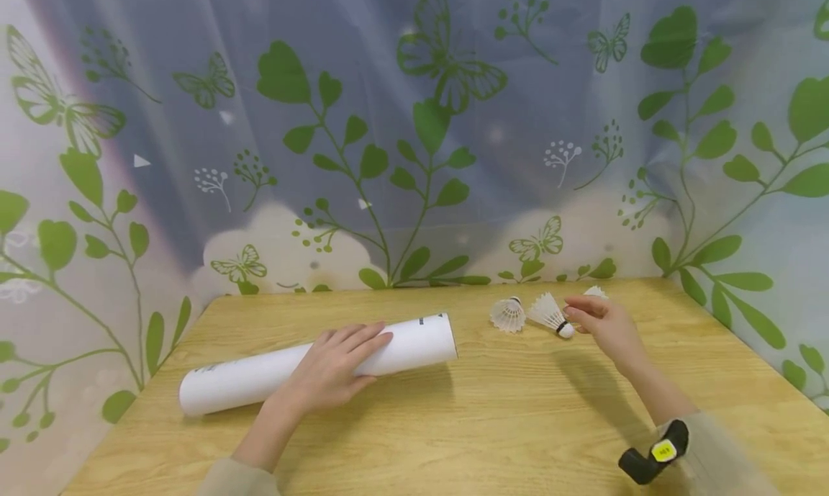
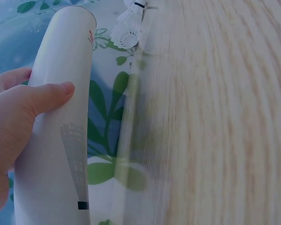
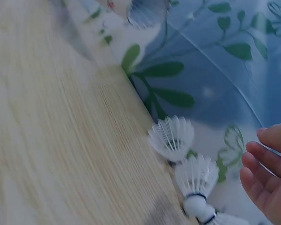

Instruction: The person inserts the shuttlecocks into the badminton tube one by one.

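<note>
A white cardboard shuttlecock tube (image 1: 259, 376) with a printed shuttlecock picture lies slantwise, its right end seemingly raised above its shadow. My left hand (image 1: 340, 363) grips it, thumb on the near side and fingers over the top. In the right wrist view the tube's mouth (image 3: 147, 13) shows at the top. Two white shuttlecocks lie close together: one on the left (image 1: 508, 314), and one with its cork toward my right hand (image 1: 550, 316). A third shuttlecock (image 1: 596, 292) is partly hidden behind my right hand (image 1: 605, 330). That hand hovers with loosely bent fingers and nothing between them.
The wooden table (image 1: 492, 424) ends at the back against a curtain (image 1: 388, 158) printed with green leaves and butterflies. A black strap with a yellow label (image 1: 662, 451) sits on my right wrist.
</note>
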Motion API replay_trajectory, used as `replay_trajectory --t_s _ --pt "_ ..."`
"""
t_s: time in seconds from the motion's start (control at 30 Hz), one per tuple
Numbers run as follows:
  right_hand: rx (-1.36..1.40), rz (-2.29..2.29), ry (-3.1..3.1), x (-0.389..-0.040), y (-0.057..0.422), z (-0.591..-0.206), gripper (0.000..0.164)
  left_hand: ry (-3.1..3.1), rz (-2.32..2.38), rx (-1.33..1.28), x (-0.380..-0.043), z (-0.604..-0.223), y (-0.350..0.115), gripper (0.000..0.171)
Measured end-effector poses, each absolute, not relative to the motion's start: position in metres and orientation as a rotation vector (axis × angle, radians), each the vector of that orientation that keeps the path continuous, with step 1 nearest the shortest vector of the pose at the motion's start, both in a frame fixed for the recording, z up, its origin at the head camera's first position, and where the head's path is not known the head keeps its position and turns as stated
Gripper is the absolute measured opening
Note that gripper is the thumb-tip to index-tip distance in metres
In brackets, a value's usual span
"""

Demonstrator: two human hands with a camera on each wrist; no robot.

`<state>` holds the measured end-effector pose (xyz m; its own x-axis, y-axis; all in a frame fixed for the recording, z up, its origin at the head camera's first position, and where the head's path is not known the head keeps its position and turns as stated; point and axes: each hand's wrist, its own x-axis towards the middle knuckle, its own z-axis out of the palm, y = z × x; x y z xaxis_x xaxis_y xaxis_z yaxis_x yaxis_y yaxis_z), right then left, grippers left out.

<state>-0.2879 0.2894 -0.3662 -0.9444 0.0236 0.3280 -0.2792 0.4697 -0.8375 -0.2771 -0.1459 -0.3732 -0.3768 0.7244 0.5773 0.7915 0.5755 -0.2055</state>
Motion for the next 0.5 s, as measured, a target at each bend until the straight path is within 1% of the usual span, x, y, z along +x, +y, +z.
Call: replay_trajectory --t_s 0.27,0.5 --pt "0.032 1.317 -2.429 -0.300 0.333 -0.366 0.041 -2.201 -0.139 -1.203 -0.274 -0.372 -0.146 0.073" --pt "-0.092 1.237 -2.498 -0.316 0.352 -0.372 0.044 -2.210 -0.134 -1.205 -0.274 -0.372 -0.147 0.072"
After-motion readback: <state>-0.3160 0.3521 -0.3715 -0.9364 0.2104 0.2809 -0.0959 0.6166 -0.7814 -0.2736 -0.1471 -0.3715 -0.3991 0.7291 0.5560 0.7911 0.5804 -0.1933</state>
